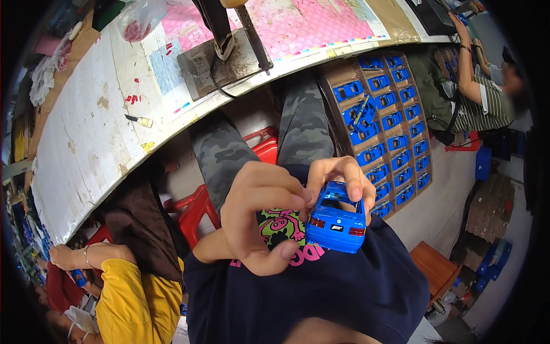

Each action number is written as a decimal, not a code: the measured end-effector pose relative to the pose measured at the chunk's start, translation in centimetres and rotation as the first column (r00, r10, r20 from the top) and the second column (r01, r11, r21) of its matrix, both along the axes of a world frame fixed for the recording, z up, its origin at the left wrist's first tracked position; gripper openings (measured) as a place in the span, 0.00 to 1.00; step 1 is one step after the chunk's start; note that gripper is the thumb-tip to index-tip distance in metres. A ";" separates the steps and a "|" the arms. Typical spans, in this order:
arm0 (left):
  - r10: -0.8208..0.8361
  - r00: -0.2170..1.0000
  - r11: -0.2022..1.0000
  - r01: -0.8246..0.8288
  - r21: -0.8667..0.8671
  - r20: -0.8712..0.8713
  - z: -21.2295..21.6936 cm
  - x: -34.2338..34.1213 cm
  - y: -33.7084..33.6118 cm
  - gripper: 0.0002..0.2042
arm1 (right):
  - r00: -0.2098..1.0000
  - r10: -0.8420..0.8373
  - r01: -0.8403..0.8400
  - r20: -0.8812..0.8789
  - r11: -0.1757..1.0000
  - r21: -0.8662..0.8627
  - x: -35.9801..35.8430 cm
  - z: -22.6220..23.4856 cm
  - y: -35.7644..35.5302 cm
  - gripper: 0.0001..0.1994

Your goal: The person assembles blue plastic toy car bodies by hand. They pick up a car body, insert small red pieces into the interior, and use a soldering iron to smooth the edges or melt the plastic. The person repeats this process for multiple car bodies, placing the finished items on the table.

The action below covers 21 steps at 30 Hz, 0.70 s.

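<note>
My right hand (341, 172) grips a blue toy car body (336, 229) in front of my chest. Its rear end, with red tail lights and a dark plate, points toward me. The rear window is an open gap. My left hand (252, 209) is beside the car on its left, fingers curled and thumb apart from them. Its fingertips come close to the car's left side and my right thumb; whether they touch is unclear. I see nothing held between the left thumb and fingers.
A cardboard tray (392, 92) of several blue car bodies stands right of my legs. On the white table (86, 137) lie a cutter knife (139, 120) and small red pieces (133, 99), near a black metal stand (220, 28). Red stools (197, 209) and people flank me.
</note>
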<state>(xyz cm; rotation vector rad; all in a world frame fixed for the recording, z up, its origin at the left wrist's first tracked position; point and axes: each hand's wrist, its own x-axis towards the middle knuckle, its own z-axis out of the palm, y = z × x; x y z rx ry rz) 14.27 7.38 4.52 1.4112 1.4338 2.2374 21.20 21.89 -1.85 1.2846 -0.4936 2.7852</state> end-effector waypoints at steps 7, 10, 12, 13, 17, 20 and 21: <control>0.173 0.959 0.985 -0.168 0.042 -0.224 -1.0 1.2 0.5 0.19 | 1.000 -0.002 0.002 0.006 1.000 -0.026 0.1 -0.3 -0.2 0.26; 0.178 0.927 0.983 -0.179 0.027 -0.330 -1.0 1.0 0.4 0.17 | 1.000 -0.001 0.001 0.012 1.000 -0.031 0.1 -0.5 -0.1 0.26; 0.197 0.907 0.980 -0.195 0.042 -0.373 -1.1 1.0 0.4 0.16 | 1.000 0.010 -0.009 0.029 0.999 -0.045 0.2 -0.6 -0.2 0.26; 0.219 0.898 0.976 -0.209 0.068 -0.382 -1.2 1.0 0.7 0.15 | 0.999 0.016 -0.014 0.037 0.999 -0.052 0.2 -0.7 -0.2 0.26; 0.250 0.835 0.968 -0.226 0.108 -0.491 -1.7 0.7 1.4 0.14 | 0.997 0.060 -0.054 0.053 0.993 -0.103 0.4 -1.4 -0.2 0.26; 0.300 0.797 0.954 -0.251 0.165 -0.524 -2.5 0.9 2.0 0.13 | 0.994 0.093 -0.084 0.062 0.987 -0.134 0.6 -2.0 -0.1 0.27; 0.273 0.809 0.962 -0.238 0.133 -0.521 -2.4 0.9 1.9 0.13 | 0.994 0.094 -0.084 0.063 0.986 -0.141 0.6 -2.2 -0.1 0.28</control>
